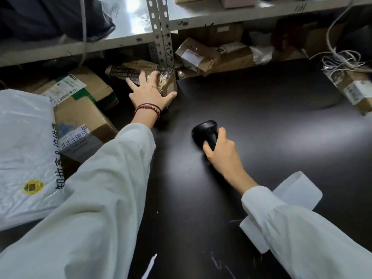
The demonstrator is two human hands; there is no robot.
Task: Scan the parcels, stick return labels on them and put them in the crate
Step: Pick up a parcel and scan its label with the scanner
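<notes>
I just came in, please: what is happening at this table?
A person is handling parcels at a black table. The left hand rests with spread fingers on a brown taped parcel below the shelf. The right hand holds a black scanner near the middle of the table. The parcel is not yet lifted, and no crate is in view.

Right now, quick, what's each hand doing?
Left hand: open, fingers spread on the taped parcel.
Right hand: closed, gripping the scanner.
</notes>
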